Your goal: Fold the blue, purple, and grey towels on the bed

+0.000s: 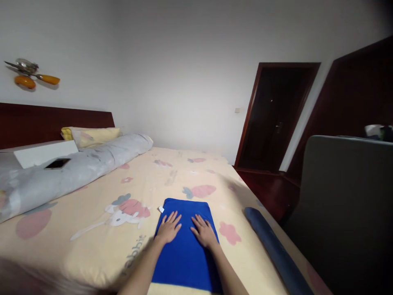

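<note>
A blue folded cloth lies flat on the bed, with a small white tag sticking out at its upper left edge. My left hand rests palm down on the left half of the cloth, fingers spread. On the right half, my right hand also lies flat with its fingers apart. Neither hand grips anything. To the right of the cloth, a long dark blue roll lies along the side of the bed.
The bed sheet is patterned with carrots and a rabbit. A rolled grey quilt carries a phone and a white box. Behind it is a yellow pillow. A dark grey panel stands beyond the right bed edge.
</note>
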Tool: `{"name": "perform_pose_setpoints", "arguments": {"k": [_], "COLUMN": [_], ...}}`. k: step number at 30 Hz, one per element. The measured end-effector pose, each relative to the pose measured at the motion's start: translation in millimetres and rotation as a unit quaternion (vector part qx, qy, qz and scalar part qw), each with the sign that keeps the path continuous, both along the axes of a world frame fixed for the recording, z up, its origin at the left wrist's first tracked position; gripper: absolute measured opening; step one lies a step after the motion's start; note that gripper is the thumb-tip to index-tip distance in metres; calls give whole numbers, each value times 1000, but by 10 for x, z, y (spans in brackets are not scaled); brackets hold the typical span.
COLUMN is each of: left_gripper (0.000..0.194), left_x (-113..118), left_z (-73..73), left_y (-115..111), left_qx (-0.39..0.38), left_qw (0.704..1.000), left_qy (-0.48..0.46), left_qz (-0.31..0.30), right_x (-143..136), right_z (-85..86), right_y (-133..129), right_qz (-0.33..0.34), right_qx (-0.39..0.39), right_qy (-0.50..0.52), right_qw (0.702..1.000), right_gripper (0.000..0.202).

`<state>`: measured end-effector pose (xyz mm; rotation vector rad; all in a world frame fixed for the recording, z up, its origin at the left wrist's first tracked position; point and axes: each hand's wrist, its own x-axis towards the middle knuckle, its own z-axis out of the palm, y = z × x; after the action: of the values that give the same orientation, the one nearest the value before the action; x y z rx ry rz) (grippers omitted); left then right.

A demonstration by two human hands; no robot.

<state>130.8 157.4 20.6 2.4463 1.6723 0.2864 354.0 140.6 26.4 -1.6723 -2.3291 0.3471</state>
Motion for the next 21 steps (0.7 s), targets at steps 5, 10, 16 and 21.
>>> {"name": "perform_pose_setpoints", "arguments": {"k": [5, 10, 16, 21], "left_gripper": [58, 57, 55, 56], "left_x": [-484, -304, 381, 302], "left_z": [-8, -11, -41, -63], "left_y": [202, 227, 285, 482], "left_qx": [-18, 23, 14, -25], "left_qw": [996, 997, 998, 1000], "left_qy": [11, -8, -39, -13], "left_qz": [82, 79, -36, -8], "right_x": [503, 266, -397, -268], "right_z": [-66, -40, -21, -61], "right_y": [74, 164, 330, 518], "right_qz": [-117, -110, 67, 39], "right_qx": [-15, 20, 34, 24], "right_qy": [-33, -42, -20, -26], "right_qw": [992, 993, 997, 999], "right_gripper": [68, 61, 54, 56]}}
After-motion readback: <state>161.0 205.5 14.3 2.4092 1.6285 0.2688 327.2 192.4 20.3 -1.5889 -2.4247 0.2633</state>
